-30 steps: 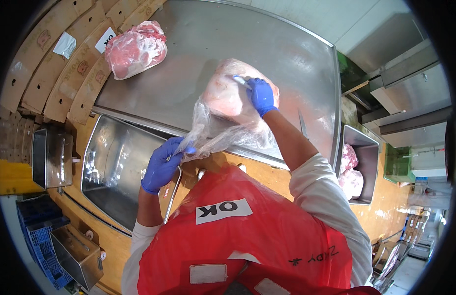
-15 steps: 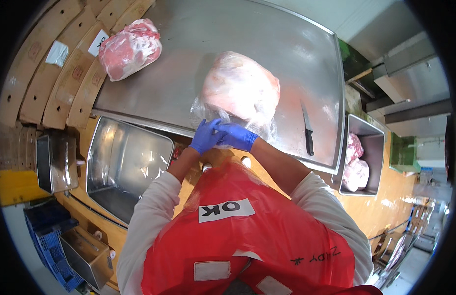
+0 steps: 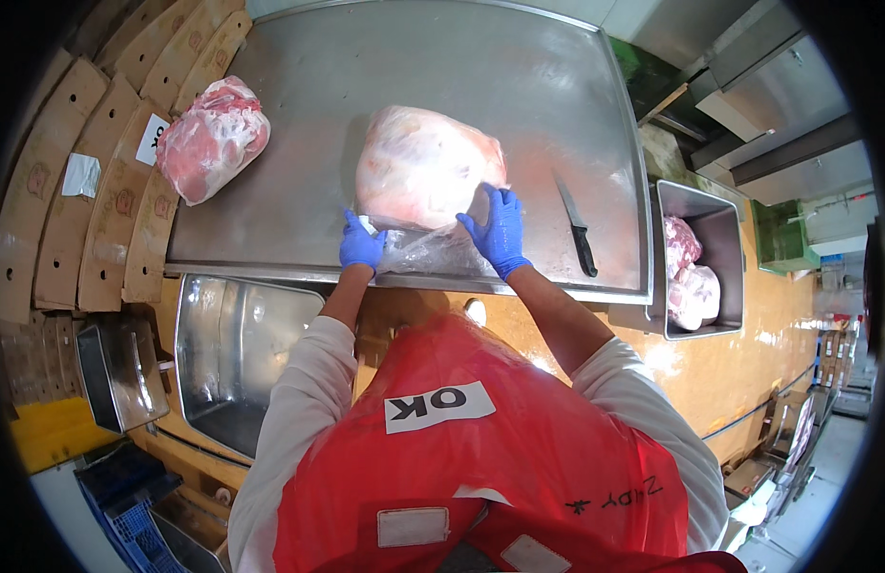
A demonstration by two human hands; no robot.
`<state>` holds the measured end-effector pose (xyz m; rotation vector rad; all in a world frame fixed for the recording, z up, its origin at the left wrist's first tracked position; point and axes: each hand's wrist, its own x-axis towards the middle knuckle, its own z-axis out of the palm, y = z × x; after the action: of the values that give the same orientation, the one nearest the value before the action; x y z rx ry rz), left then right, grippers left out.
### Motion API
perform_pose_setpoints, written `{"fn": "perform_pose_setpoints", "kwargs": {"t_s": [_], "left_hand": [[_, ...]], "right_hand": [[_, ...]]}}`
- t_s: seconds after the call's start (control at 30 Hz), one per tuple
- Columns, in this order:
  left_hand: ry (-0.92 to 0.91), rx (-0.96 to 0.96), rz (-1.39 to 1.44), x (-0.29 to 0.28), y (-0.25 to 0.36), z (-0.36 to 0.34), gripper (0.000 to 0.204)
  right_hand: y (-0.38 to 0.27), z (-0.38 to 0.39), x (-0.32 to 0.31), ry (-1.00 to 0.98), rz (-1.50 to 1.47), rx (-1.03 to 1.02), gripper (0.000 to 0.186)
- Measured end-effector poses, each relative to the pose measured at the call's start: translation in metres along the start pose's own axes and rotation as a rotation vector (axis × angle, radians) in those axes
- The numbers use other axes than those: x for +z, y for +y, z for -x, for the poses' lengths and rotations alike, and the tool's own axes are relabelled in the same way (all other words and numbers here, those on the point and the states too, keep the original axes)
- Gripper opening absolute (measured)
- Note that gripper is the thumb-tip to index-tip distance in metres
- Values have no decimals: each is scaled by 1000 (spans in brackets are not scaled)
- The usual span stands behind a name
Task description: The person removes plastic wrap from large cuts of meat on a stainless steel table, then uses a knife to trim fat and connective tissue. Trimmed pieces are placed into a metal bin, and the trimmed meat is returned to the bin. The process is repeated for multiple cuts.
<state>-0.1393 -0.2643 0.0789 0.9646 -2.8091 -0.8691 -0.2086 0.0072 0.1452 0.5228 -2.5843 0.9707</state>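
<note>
A large pale piece of meat (image 3: 423, 162) with a fatty surface lies on the metal table, near the middle of its front half. Clear plastic bag film (image 3: 423, 250) is bunched along its near side. At the left end of the film, my left hand (image 3: 364, 246), in a blue glove, is closed on the plastic. My right hand (image 3: 501, 234), gloved too, grips the film at the meat's near right corner, thumb and fingers on either side of it. To the right lies a knife (image 3: 578, 229) with a black handle, blade pointing away from me.
Another piece of meat (image 3: 213, 138) sits at the table's left, beside stacked cardboard boxes (image 3: 65, 191). A metal tub (image 3: 242, 363) stands below the front left edge. Right of the table (image 3: 309, 95), a metal bin (image 3: 729, 306) holds pieces of meat.
My hands were together at the table's front edge; now they are apart, the right one farther right and forward. The film is spread between them. The whole view has shifted slightly.
</note>
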Motion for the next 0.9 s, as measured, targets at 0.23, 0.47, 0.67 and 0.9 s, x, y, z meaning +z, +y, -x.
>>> {"fn": "perform_pose_setpoints", "kwargs": {"t_s": [0.23,0.47,0.67,0.9], "left_hand": [[-81,-140,152,44,-1,-8,70],[-430,-444,756,39,-38,-8,29],[-688,-417,1018,20,-52,8,20],[-833,-368,1288,55,-93,-23,18]], "right_hand": [[84,91,8,-886,-116,187,47],[99,57,41,-215,7,391,64],[97,37,91,-482,-414,624,23],[143,45,71,-601,138,-70,24]]}}
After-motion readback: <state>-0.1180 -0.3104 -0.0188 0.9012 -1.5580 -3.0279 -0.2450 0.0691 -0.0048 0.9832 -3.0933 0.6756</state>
